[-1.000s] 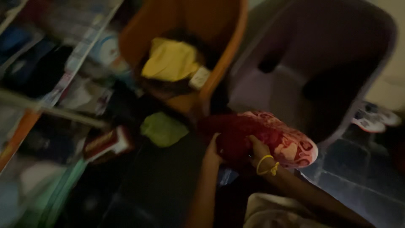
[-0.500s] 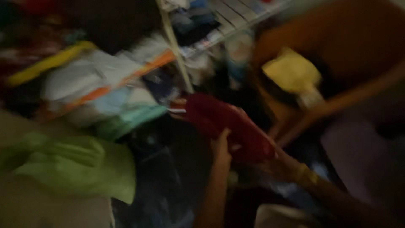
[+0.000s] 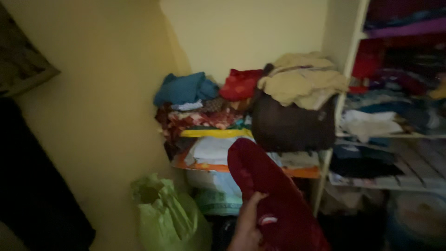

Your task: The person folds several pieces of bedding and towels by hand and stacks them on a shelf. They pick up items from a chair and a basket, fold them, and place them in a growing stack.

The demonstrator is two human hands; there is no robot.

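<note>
One left hand [image 3: 248, 225] gripping dark red cloth [image 3: 274, 195] from its left, right hand unseen

Left hand [image 3: 248, 223] cut off at bottom edge, right hand out of frame. Red cloth [image 3: 274, 195] lower end cropped; shelf [image 3: 399, 135] contents too dark to identify.

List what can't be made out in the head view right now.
- Right hand: not in view, out of frame.
- Left hand: wrist and forearm cut off by the bottom edge; fingers behind the dark red cloth, so the grip is unclear.
- Green bag: contents hidden by its own folds.
- Shelf rack, right: garments too dim to tell apart.
</note>
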